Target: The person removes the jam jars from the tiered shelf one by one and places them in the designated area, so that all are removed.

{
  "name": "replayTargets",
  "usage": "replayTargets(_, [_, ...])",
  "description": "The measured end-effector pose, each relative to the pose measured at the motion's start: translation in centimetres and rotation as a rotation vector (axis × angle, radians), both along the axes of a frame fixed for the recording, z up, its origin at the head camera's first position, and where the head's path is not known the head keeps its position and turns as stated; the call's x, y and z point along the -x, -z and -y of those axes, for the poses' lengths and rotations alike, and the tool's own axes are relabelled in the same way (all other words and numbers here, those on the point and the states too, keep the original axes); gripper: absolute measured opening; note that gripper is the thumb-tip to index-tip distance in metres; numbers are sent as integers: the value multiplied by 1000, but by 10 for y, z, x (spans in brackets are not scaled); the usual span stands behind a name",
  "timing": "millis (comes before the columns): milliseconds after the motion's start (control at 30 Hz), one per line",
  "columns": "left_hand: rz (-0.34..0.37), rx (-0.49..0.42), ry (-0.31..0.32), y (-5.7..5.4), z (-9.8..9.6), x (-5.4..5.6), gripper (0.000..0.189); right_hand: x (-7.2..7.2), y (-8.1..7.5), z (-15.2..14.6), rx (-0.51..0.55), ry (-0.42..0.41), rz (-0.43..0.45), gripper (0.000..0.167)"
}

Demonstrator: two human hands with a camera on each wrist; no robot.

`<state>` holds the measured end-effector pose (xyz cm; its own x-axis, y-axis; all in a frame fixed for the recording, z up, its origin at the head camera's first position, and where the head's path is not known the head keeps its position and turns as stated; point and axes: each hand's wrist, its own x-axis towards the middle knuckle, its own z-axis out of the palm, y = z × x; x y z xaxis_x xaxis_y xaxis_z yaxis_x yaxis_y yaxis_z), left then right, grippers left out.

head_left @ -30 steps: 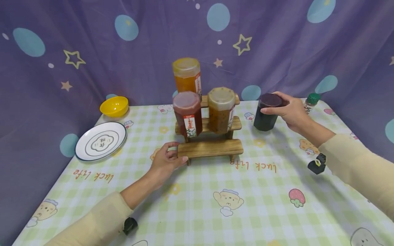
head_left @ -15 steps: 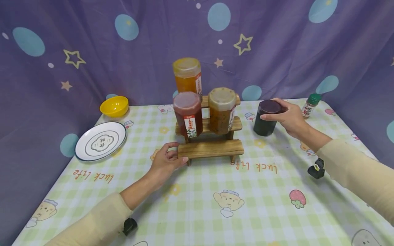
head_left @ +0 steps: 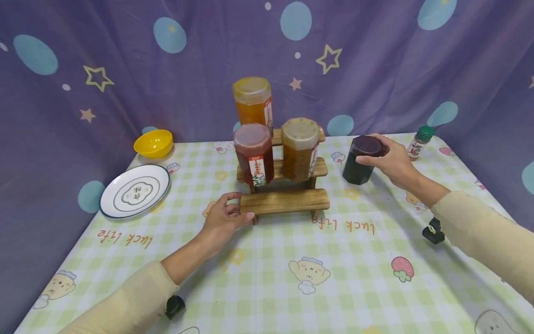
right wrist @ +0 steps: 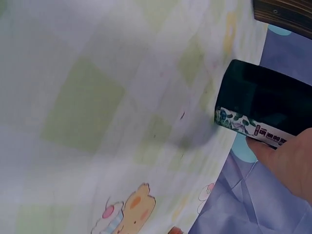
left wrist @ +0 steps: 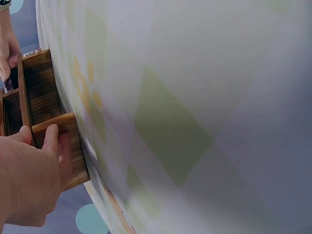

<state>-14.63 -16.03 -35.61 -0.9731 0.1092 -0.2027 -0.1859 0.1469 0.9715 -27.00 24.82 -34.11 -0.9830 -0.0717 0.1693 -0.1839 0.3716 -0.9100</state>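
Note:
My left hand (head_left: 221,220) grips the left end of the lowest step of a three-step wooden rack (head_left: 285,201); in the left wrist view its fingers (left wrist: 51,139) curl over the step's end. To the right of the rack, my right hand (head_left: 394,160) holds a dark octagonal jar (head_left: 359,164) from above, thumb and fingers around its upper part. In the right wrist view the jar (right wrist: 263,97) shows a printed label, its base close to the tablecloth. A red jar (head_left: 254,155) and a brown speckled jar (head_left: 299,150) stand on the middle step, an orange jar (head_left: 252,104) on the top one.
A small seasoning bottle (head_left: 419,143) with a green cap stands behind my right hand. At the left are a yellow bowl (head_left: 154,144) and a white plate (head_left: 117,195). Purple curtain (head_left: 208,83) hangs behind the checked tablecloth (head_left: 267,297).
My right hand has brought the dark jar slightly down and nearer to me in the first half second, then stays nearly still. The left hand and rack have not moved.

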Motion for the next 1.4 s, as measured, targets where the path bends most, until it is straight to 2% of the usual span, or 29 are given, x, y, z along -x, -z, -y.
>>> replayTargets(133, [5, -1, 1, 0, 0, 0, 62, 0, -3, -3, -10, -56, 56, 73])
replayTargets(267, [3, -4, 1, -1, 0, 0, 62, 2, -15, -5, -43, -84, 126, 84])
replayTargets(400, [8, -7, -6, -1, 0, 0, 62, 5, -36, -5, -48, -69, 132, 85])
replayTargets(567, [12, -9, -12, -2, 0, 1, 62, 11, -71, 2, 15, -67, 72, 75])
replayTargets(700, [8, -8, -12, -2, 0, 1, 62, 15, -98, 17, 67, -105, 30, 71])
replayTargets(800, [7, -8, -9, -1, 0, 2, 62, 17, -114, 29, 48, -133, 16, 69])
replayTargets(1000, [12, -15, -9, 0, 1, 2, 62, 17, -130, 56, -28, -200, 13, 69])
replayTargets(1400, [10, -26, -13, -1, -1, 0, 62, 19, -161, 124, -47, -403, -5, 73])
